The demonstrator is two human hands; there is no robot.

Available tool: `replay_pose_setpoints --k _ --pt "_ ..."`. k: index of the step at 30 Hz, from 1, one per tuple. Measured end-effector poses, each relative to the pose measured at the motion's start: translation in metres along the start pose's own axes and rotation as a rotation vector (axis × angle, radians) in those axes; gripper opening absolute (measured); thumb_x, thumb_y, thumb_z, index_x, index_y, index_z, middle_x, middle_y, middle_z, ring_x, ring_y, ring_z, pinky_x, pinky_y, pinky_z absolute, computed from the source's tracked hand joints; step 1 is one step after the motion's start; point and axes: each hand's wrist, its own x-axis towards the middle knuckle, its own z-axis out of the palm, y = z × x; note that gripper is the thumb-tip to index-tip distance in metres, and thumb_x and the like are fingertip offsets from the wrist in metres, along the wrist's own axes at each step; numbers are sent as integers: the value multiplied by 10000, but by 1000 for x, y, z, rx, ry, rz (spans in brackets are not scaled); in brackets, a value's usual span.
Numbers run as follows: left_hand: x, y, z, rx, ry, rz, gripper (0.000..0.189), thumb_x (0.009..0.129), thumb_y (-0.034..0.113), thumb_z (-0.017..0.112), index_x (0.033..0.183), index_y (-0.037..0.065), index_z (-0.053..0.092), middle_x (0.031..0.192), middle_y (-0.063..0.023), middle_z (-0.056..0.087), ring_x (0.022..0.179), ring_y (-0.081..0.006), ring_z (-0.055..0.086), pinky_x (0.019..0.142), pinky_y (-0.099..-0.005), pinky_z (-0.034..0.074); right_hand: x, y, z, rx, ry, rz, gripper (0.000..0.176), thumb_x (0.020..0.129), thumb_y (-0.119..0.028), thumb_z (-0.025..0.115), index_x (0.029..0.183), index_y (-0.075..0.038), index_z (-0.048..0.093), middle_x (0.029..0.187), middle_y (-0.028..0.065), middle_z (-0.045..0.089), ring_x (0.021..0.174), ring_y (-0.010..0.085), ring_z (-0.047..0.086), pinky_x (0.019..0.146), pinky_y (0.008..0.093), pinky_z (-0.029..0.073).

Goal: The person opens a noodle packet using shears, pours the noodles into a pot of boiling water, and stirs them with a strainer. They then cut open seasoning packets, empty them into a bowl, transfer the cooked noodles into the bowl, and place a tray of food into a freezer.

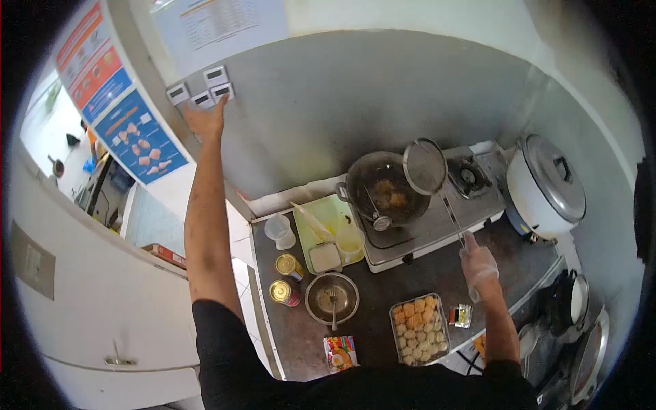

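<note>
High on the left, my left hand [205,121] reaches up to a cluster of small white digital timers [201,100] on the metal wall. Its fingers are apart, with the thumb at the lower right timer. My right hand [480,265], in a clear plastic glove, is closed around the handle of a wire-mesh strainer [425,167]. The strainer's round mesh is raised over the right rim of a dark wok [355,174]. Brown food [389,195] lies in the wok's oil, and a dial thermometer [381,223] leans at its front edge. The wok sits on a gas stove [430,236].
A tray of breaded balls [420,335], a steel bowl [333,298] with a fork, two cans [283,292], a noodle packet [340,353] and a green tray [307,236] occupy the counter. A large rice cooker [540,184] stands right; a doorway opens left.
</note>
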Motion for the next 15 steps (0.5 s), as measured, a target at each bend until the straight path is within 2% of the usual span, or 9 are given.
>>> replay_pose_setpoints --k 1,3,6,7,9,10,11,13,15 --pt "-12 9 -9 -83 -15 -5 1139 566 473 872 1355 -126 310 1367 -283 403 1299 -365 380 1099 -417 287 4 -5 -5 9 -6 16 464 900 -183 508 1348 -91 428 828 268 645 827 415 641 726 506 491" --pt "-45 18 -38 -185 -92 10 1044 658 406 839 1389 -94 286 1407 -264 360 1326 -344 344 1108 -415 264 13 -23 -16 -133 -209 145 463 932 -172 448 1367 -26 389 1024 239 648 969 386 636 837 474 500" --pt "-123 39 -111 -324 -301 55 831 791 233 761 1414 -35 279 1433 -225 334 1345 -325 318 1095 -420 278 16 -29 -14 -146 -209 113 426 935 -132 431 1348 -28 430 1049 242 646 977 369 642 848 442 511" --pt "-152 55 -145 -351 -365 3 794 809 190 736 1422 -10 273 1439 -209 334 1344 -317 323 1085 -425 291 18 -26 -7 -140 -215 115 426 935 -132 431 1348 -28 430 1049 242 646 977 369 642 848 442 511" --pt "-204 74 -212 -336 -476 -92 766 828 142 704 1445 60 256 1452 -173 337 1337 -297 335 1060 -441 320 25 -18 18 -120 -250 60 377 981 -181 324 1320 -63 440 993 274 639 976 402 625 838 492 489" --pt "-231 81 -241 -334 -483 -146 757 832 125 691 1449 73 256 1454 -168 337 1336 -289 338 1051 -437 327 25 -15 31 -65 -246 48 380 965 -212 384 1301 -53 461 1019 276 632 1004 408 610 857 483 484" --pt "-256 80 -268 -330 -477 -203 752 831 113 685 1448 70 257 1457 -164 337 1337 -281 340 1034 -438 340 25 -13 38 -59 -247 46 380 965 -212 384 1301 -53 461 1019 276 632 1004 408 610 857 483 484" --pt "-309 72 -318 -331 -435 -286 698 847 105 661 1431 70 280 1427 -151 365 1300 -268 373 1007 -441 356 24 -8 52 141 -178 -156 397 931 -243 460 1272 -42 483 1007 277 633 997 429 599 853 478 483" --pt "-355 73 -364 -218 -419 -420 623 871 117 633 1404 75 312 1364 -150 422 1267 -262 394 996 -437 365 37 9 91 213 -121 -215 416 911 -243 490 1277 -44 478 998 278 633 985 433 598 841 480 483"
